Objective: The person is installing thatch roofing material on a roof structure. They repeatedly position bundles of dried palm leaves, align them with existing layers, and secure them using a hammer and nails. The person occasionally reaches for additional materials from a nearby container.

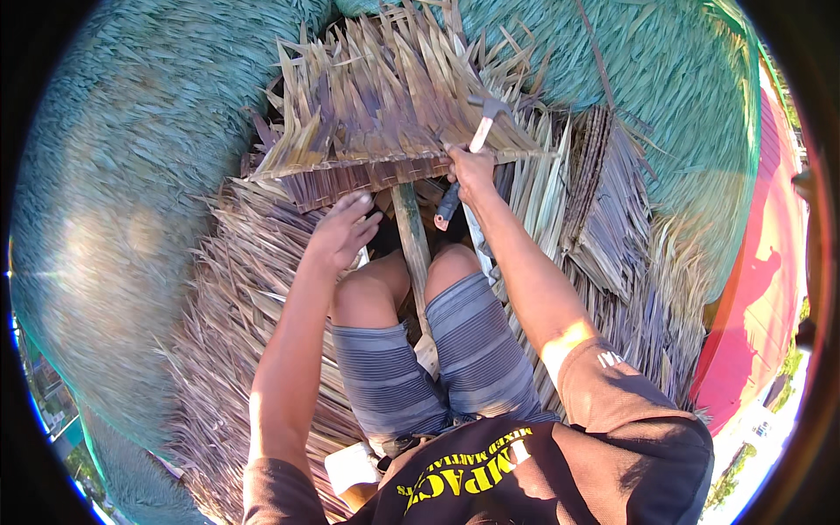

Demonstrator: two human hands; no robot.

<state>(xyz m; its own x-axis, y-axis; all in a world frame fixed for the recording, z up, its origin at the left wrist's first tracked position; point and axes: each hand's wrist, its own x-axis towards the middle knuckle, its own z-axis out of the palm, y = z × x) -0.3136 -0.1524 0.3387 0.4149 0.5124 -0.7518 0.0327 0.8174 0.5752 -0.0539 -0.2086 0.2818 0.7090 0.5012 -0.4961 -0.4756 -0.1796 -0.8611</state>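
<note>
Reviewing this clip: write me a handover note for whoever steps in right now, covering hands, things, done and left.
Right hand: closed on the hammer, head up, handle end below the fist, against the edge of the dried palm-leaf panel.
Left hand: open, fingers at the panel's lower edge, holding nothing.
Wooden pole runs between the knees under the panel.
Done: panel lies over the pole atop older thatch.
Left: whether it is nailed cannot be seen; check the fixing.
</note>
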